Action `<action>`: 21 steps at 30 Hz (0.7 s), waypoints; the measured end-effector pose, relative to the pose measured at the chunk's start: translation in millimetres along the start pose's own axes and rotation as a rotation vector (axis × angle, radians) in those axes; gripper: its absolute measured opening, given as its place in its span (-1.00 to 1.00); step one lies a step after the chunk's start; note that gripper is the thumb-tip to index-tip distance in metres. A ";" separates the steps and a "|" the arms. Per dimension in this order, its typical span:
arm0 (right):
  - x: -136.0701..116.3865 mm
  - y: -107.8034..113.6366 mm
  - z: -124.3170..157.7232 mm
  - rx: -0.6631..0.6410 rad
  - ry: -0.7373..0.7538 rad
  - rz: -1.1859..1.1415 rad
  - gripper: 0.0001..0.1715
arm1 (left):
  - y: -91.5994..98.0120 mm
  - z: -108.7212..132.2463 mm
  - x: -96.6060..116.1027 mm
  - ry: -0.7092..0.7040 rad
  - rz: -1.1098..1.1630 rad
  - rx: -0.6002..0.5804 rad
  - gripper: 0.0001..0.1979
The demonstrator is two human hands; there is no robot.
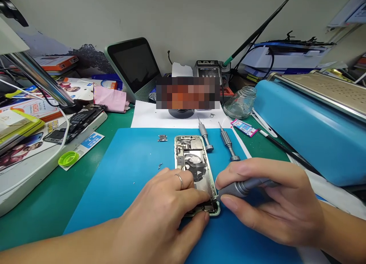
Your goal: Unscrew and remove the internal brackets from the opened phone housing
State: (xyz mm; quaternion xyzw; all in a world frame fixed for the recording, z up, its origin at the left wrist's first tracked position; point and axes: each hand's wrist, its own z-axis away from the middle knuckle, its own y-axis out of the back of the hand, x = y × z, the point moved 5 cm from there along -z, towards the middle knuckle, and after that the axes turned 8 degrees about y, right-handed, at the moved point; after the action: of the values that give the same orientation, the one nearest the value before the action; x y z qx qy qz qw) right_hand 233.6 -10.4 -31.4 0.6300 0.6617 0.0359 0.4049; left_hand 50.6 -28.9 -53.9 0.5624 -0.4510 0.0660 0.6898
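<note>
phone (198, 172) opened, we judge unfinished: 1 loose module (162, 138) beyond our half-curled left hand (168, 199) holding it; our right hand (294, 203) pinches a screwdriver (238, 188).

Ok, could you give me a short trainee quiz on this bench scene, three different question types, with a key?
1. Multiple choice: what is in the right hand?
A) tweezers
B) a grey screwdriver
C) a soldering iron

2. True or false: the left hand is touching the opened phone.

3. Count: how many other screwdrivers lie near the phone, out of the hands?

Key:
1. B
2. True; its fingers are at the phone's near end.
3. Two: one by the far right corner, one farther right.
</note>
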 end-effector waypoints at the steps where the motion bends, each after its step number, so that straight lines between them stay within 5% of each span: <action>1: 0.1 0.1 -0.3 0.000 0.002 -0.003 -0.23 | 0.0 -0.3 -0.1 -0.001 -0.001 0.001 -0.83; 21: -0.7 1.5 -0.9 -0.004 0.031 0.010 -0.20 | -0.9 -2.0 -1.2 -0.067 -0.039 0.031 -0.78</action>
State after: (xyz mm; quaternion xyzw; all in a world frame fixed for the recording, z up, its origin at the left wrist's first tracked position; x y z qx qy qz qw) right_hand 234.3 -10.3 -29.6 0.6318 0.6648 0.0487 0.3955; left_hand 51.6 -27.0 -55.4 0.5835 -0.4618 0.0409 0.6668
